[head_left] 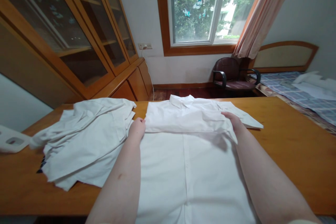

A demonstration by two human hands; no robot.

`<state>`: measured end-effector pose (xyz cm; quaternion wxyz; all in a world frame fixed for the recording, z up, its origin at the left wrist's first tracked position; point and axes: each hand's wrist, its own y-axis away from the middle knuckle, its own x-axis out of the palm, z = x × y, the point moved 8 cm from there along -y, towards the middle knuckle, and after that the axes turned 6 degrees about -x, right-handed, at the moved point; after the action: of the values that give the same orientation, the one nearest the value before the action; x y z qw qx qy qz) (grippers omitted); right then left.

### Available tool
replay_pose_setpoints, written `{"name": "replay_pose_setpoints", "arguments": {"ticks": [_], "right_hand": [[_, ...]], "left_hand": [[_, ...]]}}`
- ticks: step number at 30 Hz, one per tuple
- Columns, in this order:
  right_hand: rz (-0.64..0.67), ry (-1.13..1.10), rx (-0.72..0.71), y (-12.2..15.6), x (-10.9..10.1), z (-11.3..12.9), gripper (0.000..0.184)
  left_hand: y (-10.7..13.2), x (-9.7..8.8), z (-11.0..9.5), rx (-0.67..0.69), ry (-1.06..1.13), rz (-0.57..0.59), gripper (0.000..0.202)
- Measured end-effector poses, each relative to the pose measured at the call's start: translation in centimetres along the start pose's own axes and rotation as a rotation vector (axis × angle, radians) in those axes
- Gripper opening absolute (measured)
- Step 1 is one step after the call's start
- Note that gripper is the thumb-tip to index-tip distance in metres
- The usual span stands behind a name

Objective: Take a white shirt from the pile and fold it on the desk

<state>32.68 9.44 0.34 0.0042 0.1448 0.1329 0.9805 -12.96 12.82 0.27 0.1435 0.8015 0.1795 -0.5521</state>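
A white button-up shirt (164, 171) lies front side up on the table, collar (182, 100) toward the far edge. Across its chest runs a white sleeve (181, 121), held out flat between my hands. At the shirt's left edge, my left hand (137, 128) pinches the sleeve's end. My right hand (232, 120) grips the cloth on the right side, its fingertips partly hidden. The other sleeve (244, 114), as far as I can see, sticks out to the right beyond my right hand. Lower down, the shirt's hem runs out of view.
A loose pile of white shirts (89, 136) lies left of my left forearm, on the wooden table (294, 154). A white plastic object (13, 140) stands at the left edge. Beyond are a glass-door cabinet (112, 66), an armchair (229, 73) and a bed (286, 84).
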Motion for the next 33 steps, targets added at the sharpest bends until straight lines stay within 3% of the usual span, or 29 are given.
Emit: {"name": "replay_pose_setpoints", "arguments": {"ticks": [6,9,12,16,20,24,27,30,33], "right_hand": [[-0.11,0.19,0.029,0.2,-2.3,0.6,0.023],[-0.163,0.375,0.08,0.5,-2.8,0.2,0.039],[-0.093,0.444,0.166,0.2,-2.2,-1.2,0.045],[-0.021,0.413,0.018,-0.8,-1.3,-1.0,0.028],[-0.108,0.295,-0.156,-1.3,-1.8,0.4,0.013],[-0.069,0.386,-0.062,-1.1,-1.8,-0.4,0.011],[-0.018,0.497,0.036,-0.6,-1.6,-1.1,0.021],[0.001,0.443,0.081,-0.1,-1.4,-1.1,0.032],[0.055,0.371,0.129,0.5,-0.7,-1.3,0.034]], "left_hand": [[-0.4,0.2,0.6,-0.063,0.018,-0.014,0.028],[-0.4,0.5,0.7,-0.05,0.027,0.015,0.028],[-0.3,0.6,0.5,-0.025,0.065,0.035,0.034],[-0.1,0.4,0.0,0.045,0.136,0.024,0.044],[-0.3,0.3,-0.2,0.096,0.143,0.0,0.043],[-0.3,0.2,-0.4,0.124,0.092,-0.032,0.044],[0.1,-0.3,-1.3,0.187,0.022,-0.077,0.041],[1.4,-0.6,-3.2,0.333,0.02,-0.106,0.041],[3.1,0.5,-5.2,0.539,0.034,0.017,0.045]]}}
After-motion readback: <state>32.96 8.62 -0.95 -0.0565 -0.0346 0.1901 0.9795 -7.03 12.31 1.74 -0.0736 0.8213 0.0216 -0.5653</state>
